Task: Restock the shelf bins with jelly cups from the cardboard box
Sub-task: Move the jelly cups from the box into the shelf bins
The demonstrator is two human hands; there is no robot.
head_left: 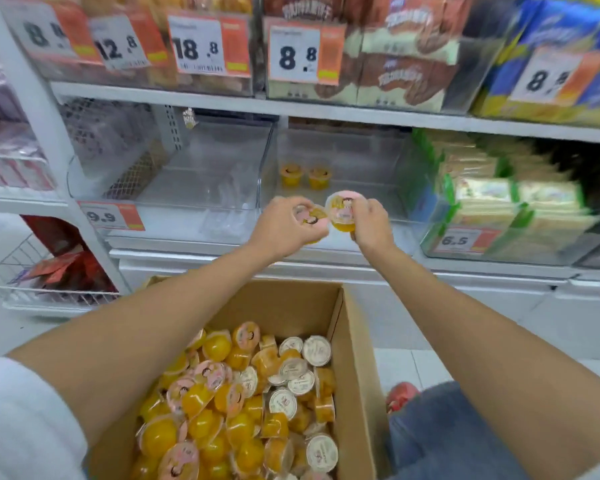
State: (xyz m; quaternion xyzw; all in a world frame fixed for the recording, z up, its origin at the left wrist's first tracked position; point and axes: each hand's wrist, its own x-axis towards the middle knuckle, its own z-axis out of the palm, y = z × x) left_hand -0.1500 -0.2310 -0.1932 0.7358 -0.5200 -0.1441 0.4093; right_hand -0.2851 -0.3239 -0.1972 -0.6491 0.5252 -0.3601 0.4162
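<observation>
An open cardboard box (pixel 355 348) in front of me holds several yellow jelly cups (pixel 222 403) with pink or white lids. My left hand (pixel 288 228) grips one jelly cup (pixel 310 216) with a pink lid. My right hand (pixel 369 223) grips another jelly cup (pixel 340 211). Both hands are raised side by side at the front of a clear shelf bin (pixel 371 168). Two jelly cups (pixel 305 174) stand upright at the back of that bin.
A second clear bin (pixel 201 174) sits to the left. Green-edged packets (pixel 499 202) fill the bin on the right. Price tags and snack packs line the shelf above. A wire basket (pixel 49 271) with red packets hangs low left. My knee (pixel 440 427) is beside the box.
</observation>
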